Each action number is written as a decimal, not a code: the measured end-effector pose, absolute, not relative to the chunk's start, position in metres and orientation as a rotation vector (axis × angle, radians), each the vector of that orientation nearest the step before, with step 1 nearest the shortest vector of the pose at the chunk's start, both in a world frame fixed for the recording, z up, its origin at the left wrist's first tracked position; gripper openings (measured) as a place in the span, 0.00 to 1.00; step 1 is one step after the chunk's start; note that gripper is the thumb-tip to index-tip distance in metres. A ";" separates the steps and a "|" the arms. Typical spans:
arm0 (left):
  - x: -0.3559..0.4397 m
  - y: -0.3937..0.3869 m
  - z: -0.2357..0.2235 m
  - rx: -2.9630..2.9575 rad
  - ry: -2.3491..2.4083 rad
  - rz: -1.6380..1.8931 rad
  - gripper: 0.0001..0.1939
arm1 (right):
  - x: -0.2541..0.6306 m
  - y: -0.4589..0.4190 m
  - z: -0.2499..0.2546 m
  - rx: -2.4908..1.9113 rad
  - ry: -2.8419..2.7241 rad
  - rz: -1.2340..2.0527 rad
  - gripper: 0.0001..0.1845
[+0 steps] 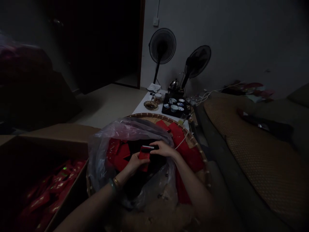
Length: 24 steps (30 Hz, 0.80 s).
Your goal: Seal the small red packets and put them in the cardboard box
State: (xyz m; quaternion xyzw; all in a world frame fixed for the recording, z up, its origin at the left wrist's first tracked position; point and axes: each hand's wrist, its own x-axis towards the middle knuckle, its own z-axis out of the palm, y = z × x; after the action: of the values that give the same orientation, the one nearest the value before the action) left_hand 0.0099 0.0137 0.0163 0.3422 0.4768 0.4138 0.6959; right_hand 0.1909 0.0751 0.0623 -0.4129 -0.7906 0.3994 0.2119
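My left hand [133, 163] is closed round a small red packet [144, 156], held upright above an open clear plastic bag [98, 145]. My right hand [162, 149] pinches a thin dark piece with a white edge [148, 147] at the packet's top; the dim light hides exactly what it is. More red packets [122, 156] lie inside the bag, beside dark contents. The bag rests in a round woven basket [145, 115], and red pieces [178, 133] lie along the basket's right side.
A cardboard box [55, 141] with shiny red packages [55, 187] stands at the left. Beyond the basket, a low white table [140, 109] carries a black tea tray [166, 111] with cups. Two fans [166, 48] stand behind it. A sofa with a woven mat [246, 151] runs along the right.
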 end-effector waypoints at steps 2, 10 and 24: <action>0.018 0.016 0.013 0.779 1.062 0.934 0.22 | 0.188 0.075 0.059 -1.202 -2.131 1.127 0.19; 0.026 0.013 0.000 0.802 1.107 0.930 0.21 | 0.184 0.075 0.047 -1.305 -2.089 1.001 0.13; 0.025 0.010 0.007 0.779 1.105 0.917 0.23 | 0.183 0.075 0.045 -1.372 -2.124 0.942 0.13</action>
State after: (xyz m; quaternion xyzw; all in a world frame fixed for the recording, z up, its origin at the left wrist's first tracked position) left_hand 0.0255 0.0104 0.0072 0.3474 0.4932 0.4092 0.6845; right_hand 0.1828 0.0754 0.0455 -0.4959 -0.7679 0.3406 0.2201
